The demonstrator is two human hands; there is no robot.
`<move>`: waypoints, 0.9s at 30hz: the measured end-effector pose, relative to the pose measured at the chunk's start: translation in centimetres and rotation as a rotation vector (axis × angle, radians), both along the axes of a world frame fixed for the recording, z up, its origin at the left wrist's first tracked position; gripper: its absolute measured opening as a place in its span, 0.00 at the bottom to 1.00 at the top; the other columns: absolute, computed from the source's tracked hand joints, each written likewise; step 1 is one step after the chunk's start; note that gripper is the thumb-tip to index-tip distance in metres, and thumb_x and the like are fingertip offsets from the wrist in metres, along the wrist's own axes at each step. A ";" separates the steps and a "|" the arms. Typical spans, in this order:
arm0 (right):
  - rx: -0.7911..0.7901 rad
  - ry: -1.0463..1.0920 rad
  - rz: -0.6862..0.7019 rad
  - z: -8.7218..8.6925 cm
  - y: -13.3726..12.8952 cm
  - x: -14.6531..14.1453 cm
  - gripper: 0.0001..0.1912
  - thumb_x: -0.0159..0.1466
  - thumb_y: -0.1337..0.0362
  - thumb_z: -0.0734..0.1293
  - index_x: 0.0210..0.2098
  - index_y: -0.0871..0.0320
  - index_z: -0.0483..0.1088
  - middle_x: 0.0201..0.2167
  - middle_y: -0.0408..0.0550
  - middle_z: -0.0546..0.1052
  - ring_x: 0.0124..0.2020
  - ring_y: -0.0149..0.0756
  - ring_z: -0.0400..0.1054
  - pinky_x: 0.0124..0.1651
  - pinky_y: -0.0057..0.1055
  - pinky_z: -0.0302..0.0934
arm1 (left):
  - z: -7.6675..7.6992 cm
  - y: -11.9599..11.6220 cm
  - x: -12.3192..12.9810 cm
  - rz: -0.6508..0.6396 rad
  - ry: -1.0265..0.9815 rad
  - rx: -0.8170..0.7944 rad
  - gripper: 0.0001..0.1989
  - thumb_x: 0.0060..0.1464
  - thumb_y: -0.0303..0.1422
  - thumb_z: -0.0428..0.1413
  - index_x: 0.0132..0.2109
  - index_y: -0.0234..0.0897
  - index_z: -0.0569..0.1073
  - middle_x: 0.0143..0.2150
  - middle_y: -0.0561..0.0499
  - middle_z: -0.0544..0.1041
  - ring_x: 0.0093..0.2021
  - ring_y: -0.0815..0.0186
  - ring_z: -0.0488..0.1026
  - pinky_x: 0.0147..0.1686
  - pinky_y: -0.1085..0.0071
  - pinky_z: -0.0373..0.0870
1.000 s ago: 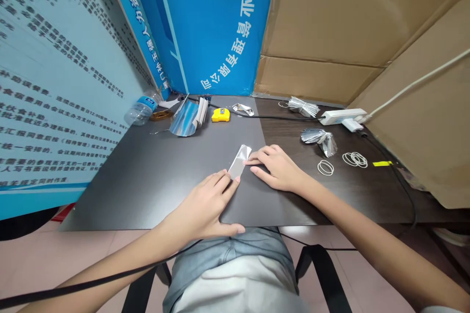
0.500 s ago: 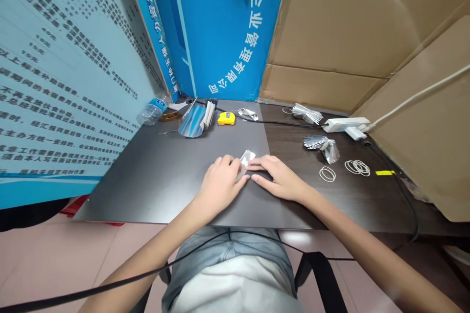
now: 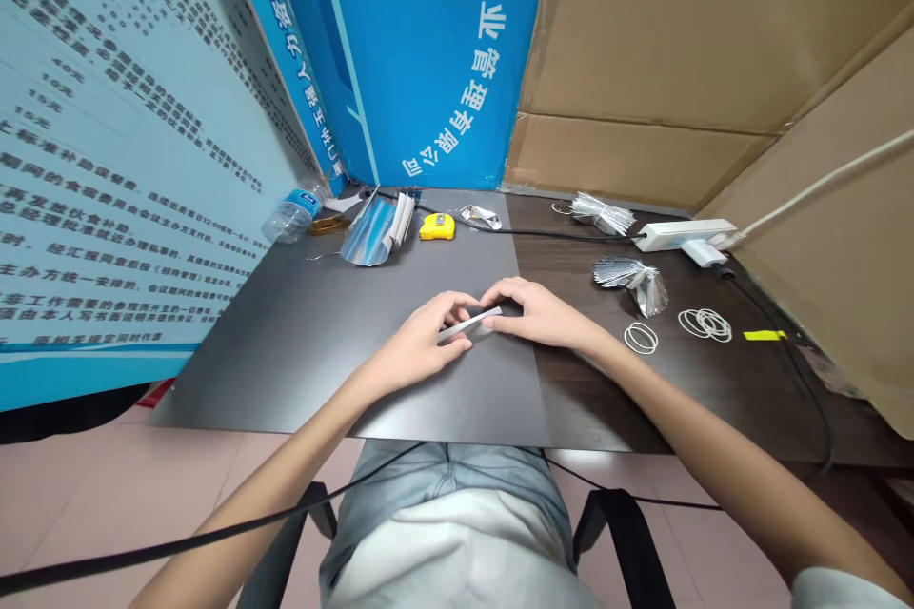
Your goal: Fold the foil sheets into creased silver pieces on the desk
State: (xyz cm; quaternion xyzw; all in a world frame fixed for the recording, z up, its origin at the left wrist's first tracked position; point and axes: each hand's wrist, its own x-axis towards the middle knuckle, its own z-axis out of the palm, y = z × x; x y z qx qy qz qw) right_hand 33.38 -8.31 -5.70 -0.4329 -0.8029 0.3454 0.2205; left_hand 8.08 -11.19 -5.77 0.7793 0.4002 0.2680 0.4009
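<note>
Both hands are over the grey part of the desk, holding a thin silver-grey foil strip (image 3: 467, 325) that appears edge-on and slanted, its right end higher. My left hand (image 3: 421, 338) is closed around the strip's left end, thumb on the near side and fingers behind. At the other end, my right hand (image 3: 537, 312) pinches it between thumb and fingers. Part of the strip is hidden by the fingers. To the right lie a fanned bundle of silver strips (image 3: 632, 281) and a second bundle (image 3: 602, 213), along with loose white rubber bands (image 3: 641, 338).
A yellow tape measure (image 3: 437, 226), a curled blue sheet (image 3: 369, 233) and a plastic bottle (image 3: 292, 214) stand toward the back left. A white power strip (image 3: 685, 234) with cables sits at right. Cardboard (image 3: 643, 29) and printed panels (image 3: 421, 48) enclose the desk.
The foil piece, formerly flatter on the desk with its shiny face showing, is now turned edge-on between both hands. My right fingers have curled around its end. The camera view shifted slightly.
</note>
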 end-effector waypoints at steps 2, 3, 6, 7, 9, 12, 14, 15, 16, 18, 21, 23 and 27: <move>-0.087 0.062 -0.033 0.1 -0.1 -0.2 0.10 0.68 0.57 0.70 0.42 0.57 0.78 0.41 0.47 0.83 0.43 0.37 0.75 0.52 0.35 0.67 | 0.0 0.3 0.0 0.016 -0.052 -0.047 0.22 0.60 0.32 0.63 0.61 0.40 0.72 0.57 0.44 0.79 0.45 0.64 0.80 0.50 0.64 0.80; -0.122 0.087 -0.052 0.1 -0.2 -0.3 0.10 0.68 0.58 0.69 0.40 0.57 0.78 0.39 0.46 0.82 0.41 0.35 0.75 0.50 0.34 0.67 | 0.0 0.5 0.0 0.049 -0.070 -0.065 0.21 0.60 0.33 0.63 0.59 0.39 0.74 0.57 0.43 0.80 0.44 0.64 0.81 0.49 0.64 0.80; -0.148 0.117 -0.093 0.1 -0.7 -0.4 0.10 0.68 0.57 0.69 0.39 0.58 0.78 0.38 0.46 0.83 0.40 0.34 0.75 0.48 0.32 0.66 | 0.0 1.0 0.0 0.116 -0.037 -0.077 0.14 0.62 0.37 0.63 0.52 0.38 0.80 0.49 0.46 0.85 0.45 0.61 0.82 0.52 0.62 0.79; -0.143 0.114 -0.102 0.1 -0.8 -0.4 0.10 0.68 0.57 0.69 0.39 0.58 0.79 0.38 0.47 0.83 0.40 0.34 0.75 0.48 0.32 0.66 | 0.1 1.2 0.0 0.116 -0.009 -0.068 0.12 0.62 0.38 0.62 0.49 0.38 0.82 0.47 0.47 0.86 0.45 0.60 0.82 0.53 0.61 0.79; -0.133 0.097 -0.117 0.1 -1.1 -0.4 0.10 0.68 0.57 0.69 0.39 0.58 0.79 0.38 0.47 0.83 0.40 0.35 0.75 0.47 0.32 0.66 | 0.2 1.4 0.0 0.092 0.045 -0.041 0.11 0.63 0.38 0.62 0.47 0.39 0.84 0.45 0.48 0.87 0.44 0.60 0.82 0.53 0.61 0.79; -0.121 0.072 -0.123 0.1 -1.3 -0.4 0.11 0.68 0.57 0.69 0.39 0.57 0.80 0.36 0.46 0.83 0.38 0.35 0.76 0.47 0.32 0.66 | 0.5 1.6 0.0 0.055 0.077 0.017 0.11 0.64 0.37 0.60 0.47 0.41 0.86 0.45 0.49 0.87 0.43 0.60 0.82 0.51 0.63 0.78; -0.115 0.064 -0.118 0.1 -1.3 -0.5 0.11 0.69 0.57 0.69 0.39 0.57 0.80 0.36 0.46 0.83 0.37 0.34 0.76 0.46 0.32 0.67 | 0.5 1.6 -0.1 0.031 0.092 0.061 0.11 0.65 0.36 0.59 0.47 0.41 0.86 0.45 0.49 0.87 0.44 0.60 0.83 0.51 0.64 0.78; -0.111 0.061 -0.114 0.1 -1.3 -0.5 0.11 0.69 0.57 0.69 0.39 0.57 0.80 0.35 0.46 0.84 0.37 0.34 0.76 0.45 0.32 0.67 | 0.4 1.6 -0.1 0.019 0.102 0.087 0.12 0.66 0.36 0.58 0.47 0.41 0.86 0.45 0.48 0.87 0.44 0.60 0.82 0.50 0.64 0.77; -0.102 0.058 -0.110 0.0 -1.3 -0.6 0.11 0.69 0.58 0.68 0.39 0.57 0.80 0.35 0.46 0.84 0.36 0.34 0.76 0.44 0.32 0.66 | 0.4 1.6 -0.1 0.005 0.114 0.117 0.12 0.67 0.36 0.58 0.48 0.41 0.86 0.45 0.48 0.87 0.44 0.61 0.82 0.50 0.64 0.77; -0.051 0.039 -0.096 -0.1 -1.4 -0.6 0.10 0.70 0.61 0.67 0.38 0.57 0.80 0.33 0.46 0.83 0.37 0.35 0.75 0.46 0.33 0.66 | 0.0 1.6 -0.2 -0.028 0.142 0.193 0.13 0.69 0.35 0.55 0.50 0.40 0.85 0.46 0.47 0.86 0.44 0.61 0.82 0.51 0.64 0.77; 0.073 -0.002 -0.076 -0.4 -1.5 -0.7 0.09 0.69 0.65 0.68 0.33 0.55 0.80 0.32 0.45 0.83 0.41 0.37 0.74 0.52 0.36 0.64 | -0.6 1.4 -0.3 -0.075 0.208 0.320 0.15 0.72 0.33 0.52 0.52 0.38 0.83 0.47 0.45 0.85 0.46 0.60 0.80 0.52 0.63 0.76; 0.125 -0.020 -0.079 -0.7 -1.5 -0.7 0.09 0.68 0.67 0.68 0.32 0.55 0.79 0.32 0.45 0.83 0.41 0.37 0.73 0.53 0.37 0.63 | -1.0 1.2 -0.4 -0.092 0.265 0.385 0.14 0.73 0.33 0.51 0.52 0.37 0.82 0.47 0.45 0.84 0.47 0.59 0.78 0.53 0.62 0.75; 0.189 -0.030 -0.088 -1.5 -1.9 -0.9 0.06 0.68 0.68 0.69 0.35 0.56 0.79 0.33 0.45 0.81 0.40 0.37 0.71 0.52 0.37 0.63 | -1.4 0.7 -0.3 -0.078 0.373 0.491 0.15 0.74 0.33 0.49 0.53 0.37 0.80 0.49 0.45 0.82 0.47 0.59 0.76 0.53 0.61 0.73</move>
